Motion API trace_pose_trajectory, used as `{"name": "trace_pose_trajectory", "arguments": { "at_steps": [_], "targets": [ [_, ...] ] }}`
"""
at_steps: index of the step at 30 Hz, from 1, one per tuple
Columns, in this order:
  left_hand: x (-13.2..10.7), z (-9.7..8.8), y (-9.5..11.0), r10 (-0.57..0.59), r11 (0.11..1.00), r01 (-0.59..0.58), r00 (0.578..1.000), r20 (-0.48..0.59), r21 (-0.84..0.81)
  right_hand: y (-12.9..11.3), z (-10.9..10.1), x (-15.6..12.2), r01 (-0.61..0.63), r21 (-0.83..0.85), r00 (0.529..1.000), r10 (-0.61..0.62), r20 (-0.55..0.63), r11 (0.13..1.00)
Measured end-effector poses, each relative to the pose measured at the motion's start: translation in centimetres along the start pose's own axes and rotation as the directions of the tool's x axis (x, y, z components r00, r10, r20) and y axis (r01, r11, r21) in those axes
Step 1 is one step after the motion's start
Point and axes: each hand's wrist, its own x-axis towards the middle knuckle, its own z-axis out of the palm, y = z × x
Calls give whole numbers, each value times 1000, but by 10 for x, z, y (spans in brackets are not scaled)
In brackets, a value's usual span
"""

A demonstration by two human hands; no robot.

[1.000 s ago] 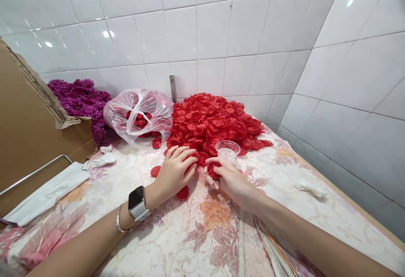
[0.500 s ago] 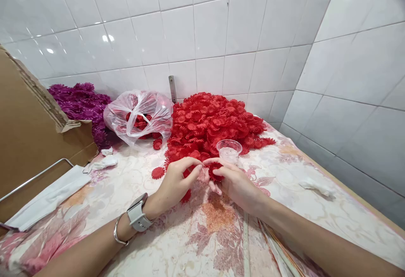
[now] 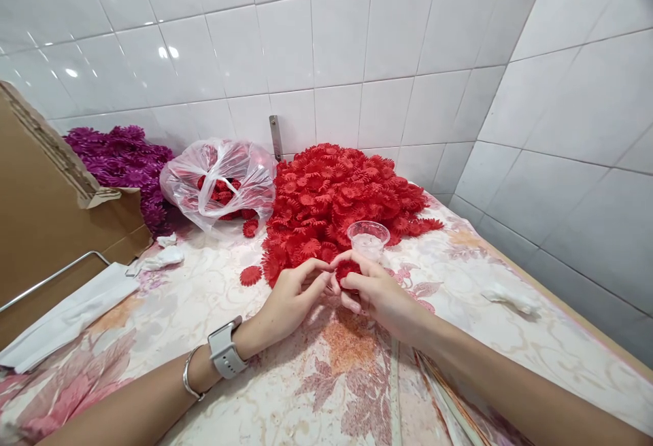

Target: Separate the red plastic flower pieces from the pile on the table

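While red flower (image 3: 347, 269) lies clasped inside right grip (image 3: 380, 289), left grip (image 3: 293, 298) unclear

"Where does the camera look from?"
"The person's head, facing forward and down across the table (image 3: 459, 283) to the tiled wall (image 3: 337, 38)."
"How near?"
"Near: forearms (image 3: 127, 391) enter at the bottom corners, left hand (image 3: 293, 296) and right hand (image 3: 380, 289) below centre."
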Motion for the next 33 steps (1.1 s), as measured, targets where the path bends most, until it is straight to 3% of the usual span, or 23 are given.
{"name": "trace_pose_trajectory", "arguments": {
  "at_steps": [12, 22, 28, 33],
  "targets": [
    [0, 0, -1, 1, 1000, 0, 1000, -12, 26, 2, -3, 1, -72, 160, 997, 66, 40, 984],
    [1, 1, -6, -43, 999, 44, 997, -65, 13, -2, 5, 1, -16, 225, 1000, 10, 27, 974],
    [0, 3, -7, -44, 999, 44, 998, -45, -10, 1, 0, 2, 9, 93, 1000, -10, 1, 996],
    [1, 4, -4, -82, 993, 78, 996, -44, -86, 2, -4, 2, 21, -185, 1000, -19, 13, 983]
  ]
}}
